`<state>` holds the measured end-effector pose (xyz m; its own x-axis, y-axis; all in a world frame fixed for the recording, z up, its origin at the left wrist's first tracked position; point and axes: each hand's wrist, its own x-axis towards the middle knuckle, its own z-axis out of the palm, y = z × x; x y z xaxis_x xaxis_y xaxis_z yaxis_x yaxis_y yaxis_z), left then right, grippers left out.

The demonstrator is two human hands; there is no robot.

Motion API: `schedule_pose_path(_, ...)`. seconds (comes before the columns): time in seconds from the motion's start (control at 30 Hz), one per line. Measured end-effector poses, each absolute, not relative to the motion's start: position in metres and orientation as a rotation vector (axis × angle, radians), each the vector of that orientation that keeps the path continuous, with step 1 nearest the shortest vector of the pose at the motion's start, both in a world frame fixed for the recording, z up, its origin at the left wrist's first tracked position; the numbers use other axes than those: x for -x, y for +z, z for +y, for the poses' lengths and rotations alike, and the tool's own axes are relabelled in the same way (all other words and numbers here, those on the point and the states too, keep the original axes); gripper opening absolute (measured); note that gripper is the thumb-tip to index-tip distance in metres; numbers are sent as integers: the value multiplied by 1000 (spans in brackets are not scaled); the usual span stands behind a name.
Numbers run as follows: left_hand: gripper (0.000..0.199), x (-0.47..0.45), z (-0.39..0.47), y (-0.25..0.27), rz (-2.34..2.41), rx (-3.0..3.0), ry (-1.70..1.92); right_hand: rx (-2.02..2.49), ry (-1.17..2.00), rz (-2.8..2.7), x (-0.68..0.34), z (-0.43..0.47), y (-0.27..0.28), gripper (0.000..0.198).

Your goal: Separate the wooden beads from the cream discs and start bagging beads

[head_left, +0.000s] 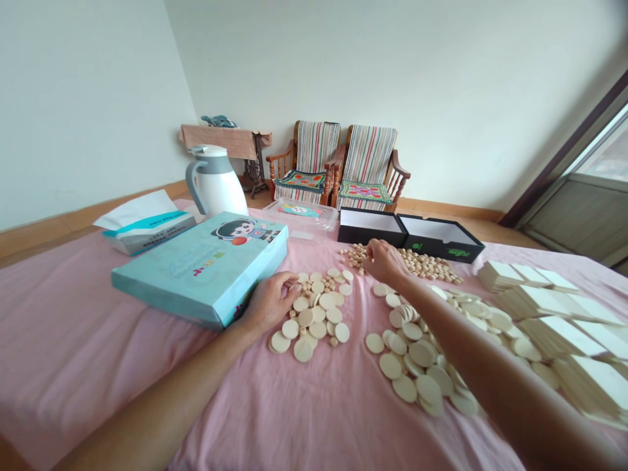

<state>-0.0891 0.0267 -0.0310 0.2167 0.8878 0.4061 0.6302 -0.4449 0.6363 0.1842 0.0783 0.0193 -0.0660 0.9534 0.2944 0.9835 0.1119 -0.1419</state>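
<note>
My left hand [273, 301] rests on the cloth beside the light blue box, its fingers loosely curved and apart at the edge of a small pile of pale wooden discs [318, 314]. Small wooden beads [318, 278] are mixed in among those discs. My right hand [385, 263] reaches farther out, over a spread of round wooden beads [426, 263], with its fingers bent down and drawn together. Whatever its fingertips hold, if anything, is hidden. Under my right forearm lies a larger heap of wooden discs [422, 353].
A light blue box [196, 261], a tissue pack [147, 226] and a white jug [220, 186] stand at left. Behind the beads are two black trays [373, 237] and a clear plastic container [314, 219]. Stacked wooden rectangles [554, 333] line the right. Pink cloth [275, 418] covers the table.
</note>
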Motion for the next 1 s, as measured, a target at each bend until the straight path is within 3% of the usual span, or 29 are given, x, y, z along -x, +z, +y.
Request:
schedule_pose_path(0.27,23,88,26,-28,1420,-2179,1064,2009,-213,-1907,-226,92,14,20)
schedule_pose_path(0.63,24,89,26,-31,1402,-2173,1062,1414,81,-2542,-143,58,8,17)
schedule_pose_path(1.0,24,89,26,-30,1409,-2177,1061,1405,53,-2606,-124,53,2,17)
